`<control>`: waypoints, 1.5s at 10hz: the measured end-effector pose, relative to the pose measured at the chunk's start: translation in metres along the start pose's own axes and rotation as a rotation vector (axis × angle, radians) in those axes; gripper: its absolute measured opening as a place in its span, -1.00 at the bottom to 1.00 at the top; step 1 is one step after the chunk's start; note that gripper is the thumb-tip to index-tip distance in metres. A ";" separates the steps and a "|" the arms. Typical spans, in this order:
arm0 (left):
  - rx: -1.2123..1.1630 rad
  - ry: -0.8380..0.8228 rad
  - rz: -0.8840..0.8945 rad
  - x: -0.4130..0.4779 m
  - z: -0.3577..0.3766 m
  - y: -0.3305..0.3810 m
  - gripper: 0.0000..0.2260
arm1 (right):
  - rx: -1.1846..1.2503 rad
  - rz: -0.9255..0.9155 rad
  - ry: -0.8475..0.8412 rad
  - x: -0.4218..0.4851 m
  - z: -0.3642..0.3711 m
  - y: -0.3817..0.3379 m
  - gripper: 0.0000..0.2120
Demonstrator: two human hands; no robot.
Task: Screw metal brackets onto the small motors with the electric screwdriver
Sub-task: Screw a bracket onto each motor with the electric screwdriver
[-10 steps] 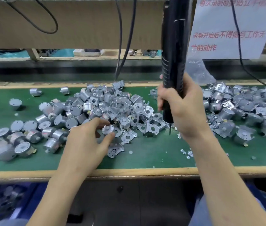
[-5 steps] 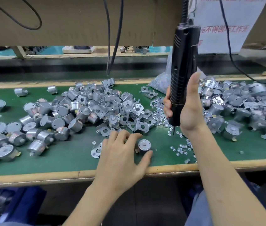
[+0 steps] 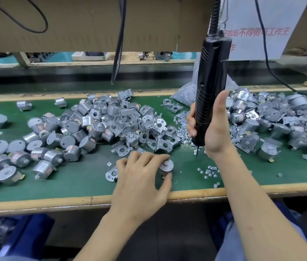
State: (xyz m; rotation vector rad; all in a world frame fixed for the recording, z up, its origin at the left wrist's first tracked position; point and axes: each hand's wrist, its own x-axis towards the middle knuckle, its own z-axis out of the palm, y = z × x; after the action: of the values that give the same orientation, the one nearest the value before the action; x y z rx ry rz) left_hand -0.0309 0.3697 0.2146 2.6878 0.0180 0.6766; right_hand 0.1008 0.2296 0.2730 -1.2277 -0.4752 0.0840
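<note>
The person works bare-armed. The left hand (image 3: 139, 178) and right hand (image 3: 215, 129) are bare, with slim fingers and short, plain nails. The left forearm (image 3: 107, 236) and right forearm (image 3: 258, 204) are bare all the way to the bottom edge of view, and the right one carries a small spot or two. Beneath the right arm shows pale blue-grey cloth (image 3: 224, 247) over the lap; its cut is too blurred to tell.

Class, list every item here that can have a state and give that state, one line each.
motor, upright, shaft up, bare
left hand, pinches the motor
bracket, lying flat beside the left hand, unattached
electric screwdriver, held upright, bit pointing down
right hand, grips the electric screwdriver
</note>
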 end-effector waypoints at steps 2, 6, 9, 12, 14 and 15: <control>0.003 0.002 -0.051 0.000 0.001 -0.001 -0.64 | 0.001 -0.014 -0.011 0.000 0.001 -0.002 -0.22; 0.041 -0.005 -0.060 0.000 0.002 0.000 -0.67 | -0.013 -0.018 0.008 -0.001 0.001 -0.004 -0.23; 0.046 -0.002 -0.066 -0.001 0.002 0.000 -0.66 | -0.023 -0.033 0.028 0.000 0.001 -0.004 -0.25; 0.041 0.009 -0.060 -0.001 0.003 0.000 -0.67 | -0.031 -0.047 0.041 0.000 0.002 -0.002 -0.23; 0.035 0.016 -0.060 -0.001 0.003 0.000 -0.67 | -0.035 -0.057 0.033 0.000 0.003 -0.004 -0.24; 0.037 0.023 -0.058 0.000 0.003 0.000 -0.67 | -0.046 -0.059 0.020 0.000 0.003 -0.005 -0.23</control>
State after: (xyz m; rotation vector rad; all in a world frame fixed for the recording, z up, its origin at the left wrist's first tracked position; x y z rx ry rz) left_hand -0.0296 0.3685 0.2116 2.7031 0.1153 0.6955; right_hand 0.0987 0.2300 0.2784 -1.2571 -0.4981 0.0108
